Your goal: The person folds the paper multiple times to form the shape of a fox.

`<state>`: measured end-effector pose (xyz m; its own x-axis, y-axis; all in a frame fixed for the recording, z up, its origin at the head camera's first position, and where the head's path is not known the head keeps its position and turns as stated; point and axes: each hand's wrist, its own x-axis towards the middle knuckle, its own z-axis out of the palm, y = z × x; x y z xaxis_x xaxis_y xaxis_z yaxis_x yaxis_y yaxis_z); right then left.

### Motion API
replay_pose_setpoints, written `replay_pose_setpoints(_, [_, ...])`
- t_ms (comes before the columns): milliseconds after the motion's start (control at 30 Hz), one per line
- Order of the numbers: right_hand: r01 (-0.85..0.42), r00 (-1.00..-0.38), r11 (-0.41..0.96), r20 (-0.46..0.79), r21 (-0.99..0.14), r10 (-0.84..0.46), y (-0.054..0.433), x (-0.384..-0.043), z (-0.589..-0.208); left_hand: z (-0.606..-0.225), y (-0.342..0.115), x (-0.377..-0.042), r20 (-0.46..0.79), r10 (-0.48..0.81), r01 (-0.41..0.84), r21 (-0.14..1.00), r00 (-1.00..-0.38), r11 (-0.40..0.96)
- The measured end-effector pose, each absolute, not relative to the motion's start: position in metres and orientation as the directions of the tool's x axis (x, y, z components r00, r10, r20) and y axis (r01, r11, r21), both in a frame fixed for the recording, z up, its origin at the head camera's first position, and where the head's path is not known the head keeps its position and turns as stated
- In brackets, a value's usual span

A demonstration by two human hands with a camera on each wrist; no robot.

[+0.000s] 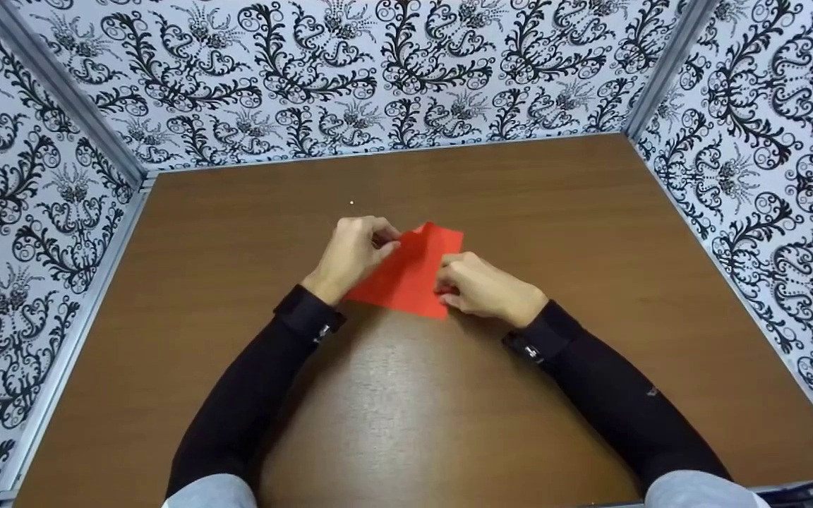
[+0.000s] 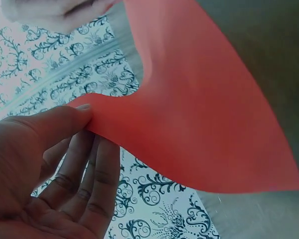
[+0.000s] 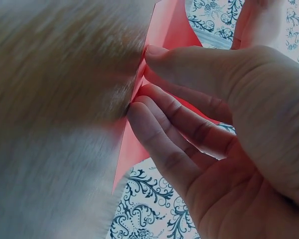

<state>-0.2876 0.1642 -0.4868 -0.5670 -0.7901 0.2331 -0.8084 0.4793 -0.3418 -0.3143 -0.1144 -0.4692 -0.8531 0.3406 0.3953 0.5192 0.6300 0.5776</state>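
Note:
A sheet of red paper [image 1: 413, 271] is bent between my two hands over the brown table. My left hand [image 1: 356, 254] pinches one corner of it between thumb and fingers. In the left wrist view the paper [image 2: 204, 119] curves upward from that pinch, and its far corner points away from the hand. My right hand [image 1: 480, 286] holds the paper's right edge. The right wrist view shows the thumb [image 3: 189, 62] on that edge, with the fingertips close beside it near the tabletop.
The wooden table [image 1: 406, 409] extends on all sides of the paper. Patterned wall panels [image 1: 350, 77] enclose the back and both sides, joined by grey metal posts [image 1: 671, 67]. A tiny white speck [image 1: 351, 202] lies beyond the left hand.

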Motion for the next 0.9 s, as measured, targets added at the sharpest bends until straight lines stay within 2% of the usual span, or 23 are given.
replay_pose_setpoints(300, [-0.793,-0.585,0.502,0.203,-0.344,-0.785,0.165,-0.287,-0.486,-0.473,-0.104,-0.299,0.379,0.382,0.538,0.581,-0.843,0.611])
replay_pose_setpoints(533, [-0.795,-0.583,0.496,0.214,-0.349,-0.784,0.164,-0.288,-0.485,-0.476,-0.097,-0.289,0.377,0.420,0.564,0.512,-0.825,0.648])
replay_pose_setpoints(900, [-0.790,-0.593,0.511,0.211,-0.338,-0.778,0.166,-0.287,-0.485,-0.475,-0.094,-0.278,0.350,0.427,0.552,0.507,-0.834,0.662])
